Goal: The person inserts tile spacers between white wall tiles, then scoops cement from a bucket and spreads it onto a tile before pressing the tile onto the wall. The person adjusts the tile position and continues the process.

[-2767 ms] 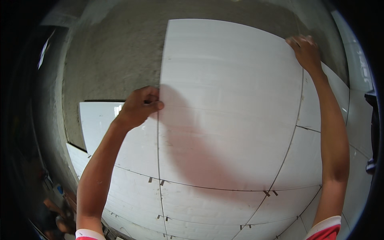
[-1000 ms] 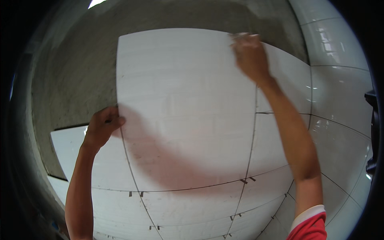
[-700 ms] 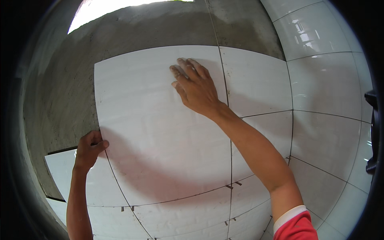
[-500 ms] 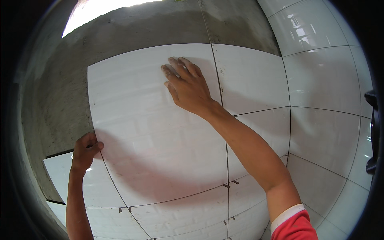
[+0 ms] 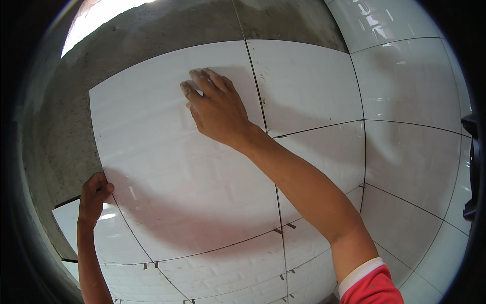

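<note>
A large glossy white wall tile (image 5: 167, 137) fills the middle of the view. My right hand (image 5: 217, 109) rests with fingers spread against its upper right part, fingertips dusted pale. At the tile's lower left edge, my left hand (image 5: 94, 195) is closed on the rim, with the thumb at the front and the other fingers bent by the edge. A thin dark joint line separates this tile from the white tile to its right (image 5: 309, 83). Below it, small dark spacers (image 5: 279, 231) stick out of the joint.
Bare grey cement wall (image 5: 61, 137) borders the tile on the left and above, with a thin string (image 5: 238, 17) running down it. A tiled side wall (image 5: 407, 86) meets this wall at the right. Bright light enters through an opening (image 5: 93, 23) at upper left.
The whole view has shifted and turned slightly, so the tile and both hands appear further left. Both hands keep about the same places on the tile.
</note>
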Motion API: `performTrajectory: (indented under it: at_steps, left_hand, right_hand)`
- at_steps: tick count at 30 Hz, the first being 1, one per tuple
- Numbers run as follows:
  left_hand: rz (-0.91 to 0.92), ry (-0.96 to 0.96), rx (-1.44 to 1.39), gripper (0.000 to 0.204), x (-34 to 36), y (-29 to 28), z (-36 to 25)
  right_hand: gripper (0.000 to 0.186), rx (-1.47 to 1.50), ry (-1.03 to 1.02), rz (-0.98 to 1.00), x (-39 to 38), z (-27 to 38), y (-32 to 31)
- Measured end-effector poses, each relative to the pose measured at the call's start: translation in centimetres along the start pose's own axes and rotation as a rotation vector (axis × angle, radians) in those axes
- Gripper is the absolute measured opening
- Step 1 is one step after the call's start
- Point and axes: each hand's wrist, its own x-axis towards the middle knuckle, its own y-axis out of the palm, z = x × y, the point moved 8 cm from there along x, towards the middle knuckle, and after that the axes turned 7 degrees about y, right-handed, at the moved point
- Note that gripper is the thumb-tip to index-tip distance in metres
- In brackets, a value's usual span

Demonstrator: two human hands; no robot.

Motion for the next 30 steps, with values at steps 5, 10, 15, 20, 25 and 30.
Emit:
performTrajectory:
  at_steps: [5,10,15,20,25,30]
  left_hand:
    - [0.04,-0.056,0.028,0.018,0.2,-0.3,0.7]
    - [0.072,-0.021,-0.003,0.021,0.5,0.1,1.0]
    - [0.03,0.146,0.103,0.029,0.7,-0.2,0.4]
    - [-0.153,0.276,0.199,0.031,-0.5,-0.6,-1.5]
    - [-0.441,0.495,0.391,0.03,-10.6,-0.3,-7.0]
    - [0.164,0.309,-0.332,0.019,-27.8,10.1,-7.5]
  right_hand:
    - [0.035,0.167,0.101,0.107,-3.6,1.8,-3.1]
    - [0.039,0.518,0.408,0.374,-15.7,5.8,-9.4]
    - [0.035,0.589,1.139,0.891,-43.6,11.8,-18.5]
    - [0.047,-0.09,1.473,1.977,-75.1,30.2,-45.5]
    - [0.058,-0.218,1.953,2.363,-80.8,53.4,-74.9]
    - [0.071,-0.779,2.592,1.753,-72.0,68.7,-87.0]
